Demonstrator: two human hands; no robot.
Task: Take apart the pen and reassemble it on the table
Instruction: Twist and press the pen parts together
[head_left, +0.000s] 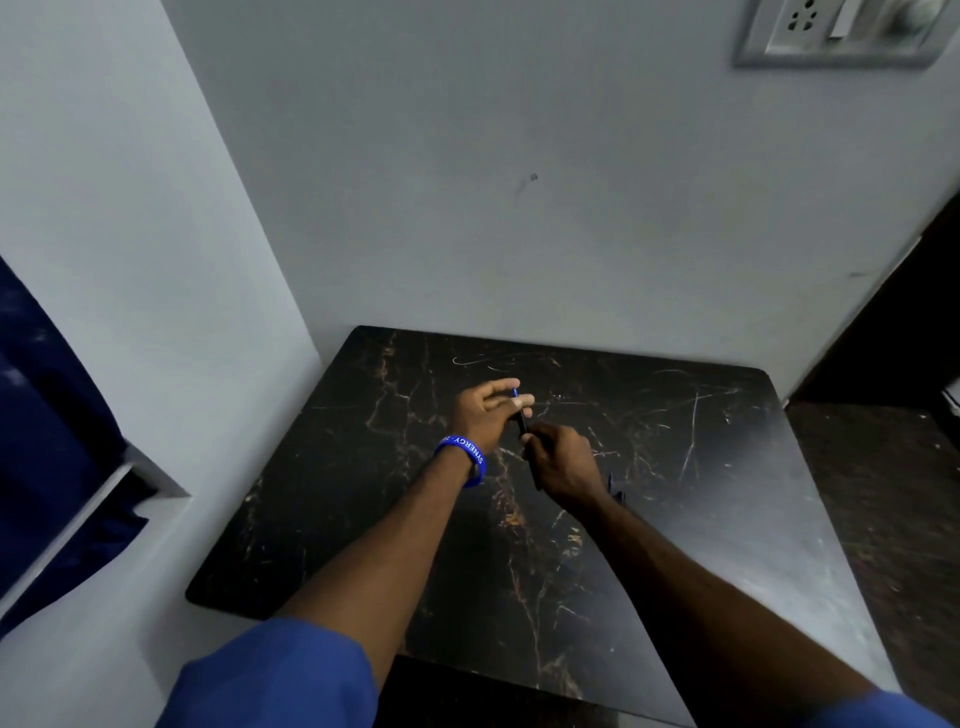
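Pen (521, 422) held above centre of dark worktop (727, 519), blue tip pointing 12 o'clock. Left hand (485, 413) pinches tip end; right hand (563, 467) clamps barrel. Likely unscrewing: keep barrel steady, twist tip end only, stay low over worktop so loose parts don't roll.

Black table (675, 519) veined gold-brown — blue wristband (464, 457), white lettering — blue sleeves (275, 675), dark pen (521, 422).

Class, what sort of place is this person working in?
Probably an ordinary indoor room, perhaps a home: a dark marble-patterned table pushed into a corner of plain painted walls, and a wall socket plate above.
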